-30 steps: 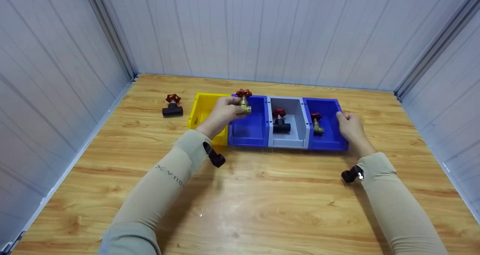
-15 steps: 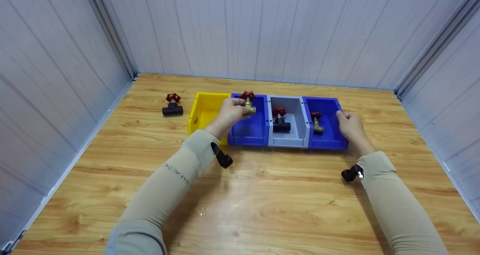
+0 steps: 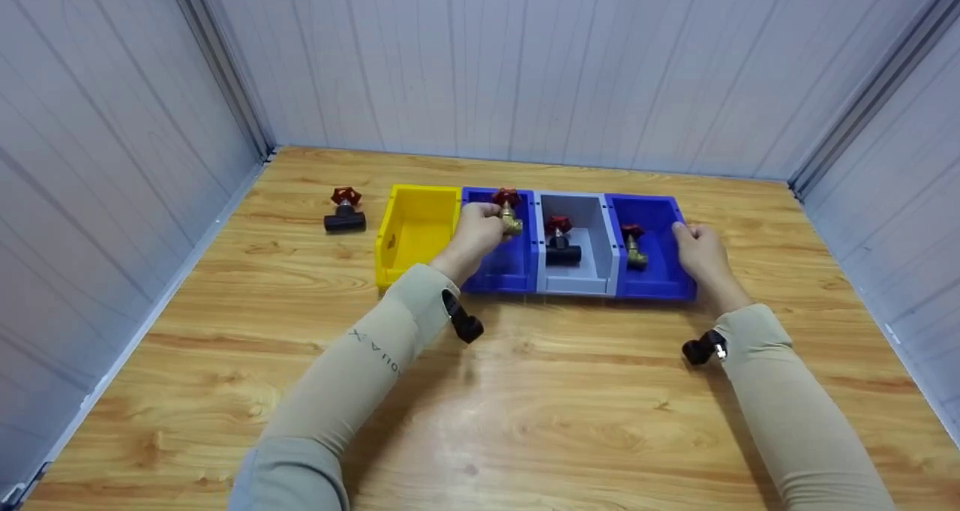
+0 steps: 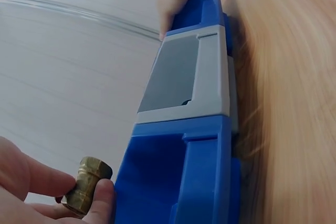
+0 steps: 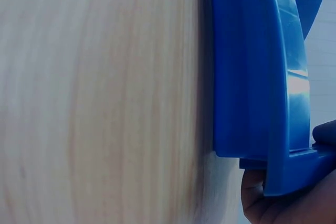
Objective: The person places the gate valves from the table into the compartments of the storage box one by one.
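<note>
My left hand (image 3: 478, 235) pinches a brass valve (image 3: 511, 224) with a red handwheel, held over the left blue bin (image 3: 499, 280). In the left wrist view, fingertips and thumb grip the valve's brass body (image 4: 86, 186) beside that bin's rim. My right hand (image 3: 705, 260) grips the outer side wall of the right blue bin (image 3: 664, 286), thumb on the rim; in the right wrist view the fingers (image 5: 254, 195) curl beneath that wall. Inside the right blue bin lies another brass valve (image 3: 636, 257) with a red wheel. A black valve (image 3: 562, 254) with a red wheel lies in the grey bin (image 3: 577, 286).
The yellow bin (image 3: 409, 241) forms the left end of the joined row of bins. Left of it, a black valve (image 3: 345, 221) with a red handwheel stands on the wooden table (image 3: 570, 406). White panel walls (image 3: 510, 68) enclose the table at the back and sides.
My left hand has moved right and slightly down with the brass valve, from the yellow bin's edge to over the left blue bin. The right hand has stayed on its bin.
</note>
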A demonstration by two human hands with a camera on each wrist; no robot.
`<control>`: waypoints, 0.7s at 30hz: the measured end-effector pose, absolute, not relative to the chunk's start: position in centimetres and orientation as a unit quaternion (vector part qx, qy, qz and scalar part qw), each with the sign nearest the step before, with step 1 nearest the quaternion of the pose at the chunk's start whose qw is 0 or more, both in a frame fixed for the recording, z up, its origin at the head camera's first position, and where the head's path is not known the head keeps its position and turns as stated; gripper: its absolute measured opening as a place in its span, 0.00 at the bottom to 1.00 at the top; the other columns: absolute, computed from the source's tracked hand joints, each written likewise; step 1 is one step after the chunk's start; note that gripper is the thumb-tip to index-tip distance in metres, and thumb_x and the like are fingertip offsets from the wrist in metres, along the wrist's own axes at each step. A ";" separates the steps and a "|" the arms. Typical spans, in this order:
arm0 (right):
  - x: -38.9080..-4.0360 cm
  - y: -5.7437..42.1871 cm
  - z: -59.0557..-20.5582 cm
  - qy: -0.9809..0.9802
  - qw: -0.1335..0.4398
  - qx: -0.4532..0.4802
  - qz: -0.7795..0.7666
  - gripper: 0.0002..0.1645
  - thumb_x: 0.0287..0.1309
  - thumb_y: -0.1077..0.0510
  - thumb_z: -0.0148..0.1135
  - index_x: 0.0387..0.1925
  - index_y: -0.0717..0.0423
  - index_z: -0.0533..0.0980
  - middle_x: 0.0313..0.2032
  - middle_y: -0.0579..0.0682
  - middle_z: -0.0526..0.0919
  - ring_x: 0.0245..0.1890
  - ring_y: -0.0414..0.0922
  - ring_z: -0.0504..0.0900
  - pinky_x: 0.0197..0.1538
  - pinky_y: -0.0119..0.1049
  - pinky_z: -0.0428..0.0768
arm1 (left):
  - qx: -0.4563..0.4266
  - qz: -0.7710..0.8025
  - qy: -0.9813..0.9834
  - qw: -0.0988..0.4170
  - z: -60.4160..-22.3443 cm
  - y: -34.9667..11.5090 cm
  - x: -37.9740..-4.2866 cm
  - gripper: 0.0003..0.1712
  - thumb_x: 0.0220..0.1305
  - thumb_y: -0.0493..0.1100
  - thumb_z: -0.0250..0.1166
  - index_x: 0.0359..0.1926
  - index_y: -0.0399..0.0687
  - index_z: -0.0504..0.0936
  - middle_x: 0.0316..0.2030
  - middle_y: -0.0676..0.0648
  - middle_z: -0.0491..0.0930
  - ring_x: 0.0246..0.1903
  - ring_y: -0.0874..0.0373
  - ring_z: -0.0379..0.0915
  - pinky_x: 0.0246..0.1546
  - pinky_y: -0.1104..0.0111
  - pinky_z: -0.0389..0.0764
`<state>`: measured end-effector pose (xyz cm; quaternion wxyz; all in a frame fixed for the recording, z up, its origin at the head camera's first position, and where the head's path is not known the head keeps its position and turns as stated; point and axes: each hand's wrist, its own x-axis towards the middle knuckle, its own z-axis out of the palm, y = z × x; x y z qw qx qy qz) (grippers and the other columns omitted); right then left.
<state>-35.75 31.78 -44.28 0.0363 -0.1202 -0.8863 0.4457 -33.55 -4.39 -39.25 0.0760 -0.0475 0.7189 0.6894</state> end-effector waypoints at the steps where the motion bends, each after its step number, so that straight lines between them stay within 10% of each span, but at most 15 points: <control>1: -35.7 31.7 -44.3 -0.886 0.038 -0.121 0.447 0.24 0.84 0.43 0.45 0.31 0.51 0.66 0.31 0.45 0.67 0.36 0.44 0.69 0.36 0.34 0.71 | -0.049 0.686 0.722 0.076 -39.3 -4.3 -33.5 0.29 0.77 0.25 0.50 0.76 0.23 0.67 0.70 0.29 0.75 0.57 0.50 0.78 0.64 0.60 0.84; 10: -35.7 31.7 -44.3 -0.873 0.027 -0.130 0.468 0.23 0.84 0.42 0.45 0.33 0.51 0.65 0.34 0.47 0.68 0.38 0.43 0.70 0.37 0.33 0.73 | -0.031 0.652 0.755 0.059 -40.4 -3.9 -33.6 0.27 0.75 0.24 0.47 0.71 0.22 0.73 0.64 0.29 0.79 0.46 0.55 0.75 0.45 0.71 0.80; 21: -35.6 31.7 -44.3 -0.870 0.010 -0.141 0.473 0.23 0.84 0.40 0.43 0.35 0.51 0.65 0.37 0.48 0.67 0.40 0.44 0.69 0.39 0.34 0.72 | -0.045 0.657 0.750 0.059 -41.4 -3.6 -34.4 0.25 0.75 0.25 0.48 0.69 0.23 0.76 0.63 0.31 0.80 0.47 0.55 0.75 0.45 0.71 0.80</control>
